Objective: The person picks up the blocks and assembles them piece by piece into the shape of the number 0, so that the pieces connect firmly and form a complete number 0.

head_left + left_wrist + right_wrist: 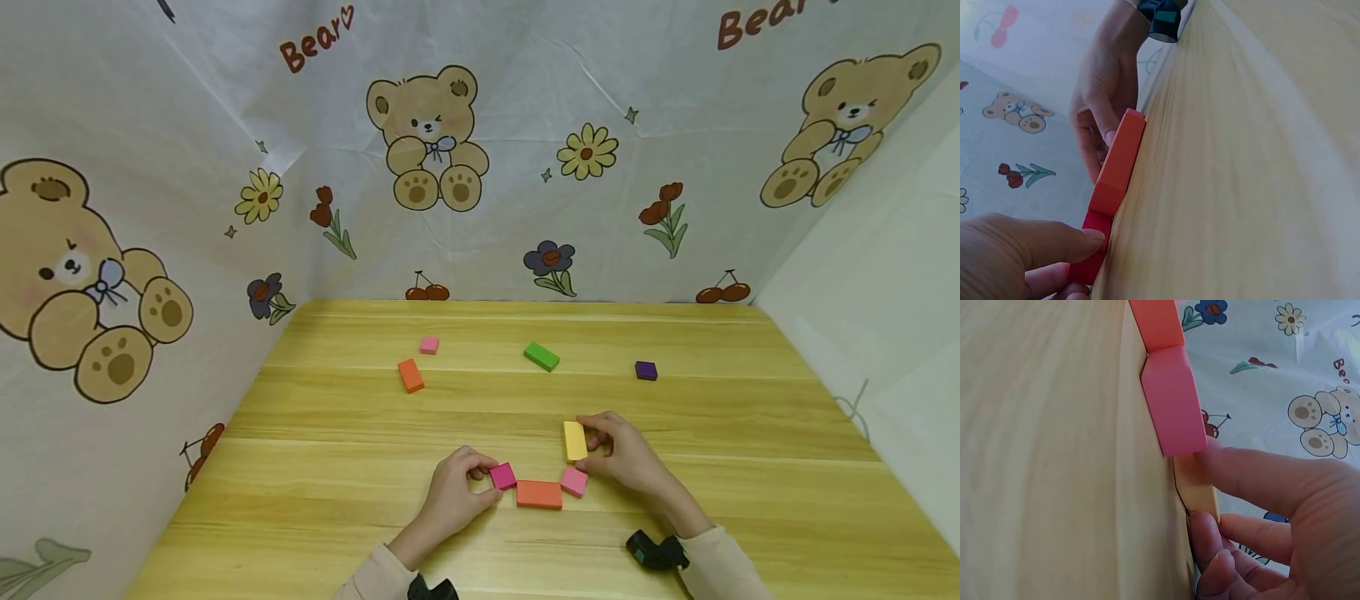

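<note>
In the head view my left hand [456,493] pinches a small magenta block [503,476] between thumb and fingers. That block lies at the left end of an orange rectangular block [539,494]. A pink block [574,482] sits tilted at the orange block's right end. My right hand [624,452] holds a yellow block [575,442] by its ends, just above the pink one. The left wrist view shows my thumb on the magenta block [1089,265] against the orange block [1119,165]. In the right wrist view the yellow block [1194,484] stands partly behind the pink block [1174,403].
Farther back on the wooden table [337,442] lie a small pink block [429,345], an orange block [411,376], a green block [542,357] and a dark purple block [646,370]. A bear-print cloth [495,250] hangs behind the table.
</note>
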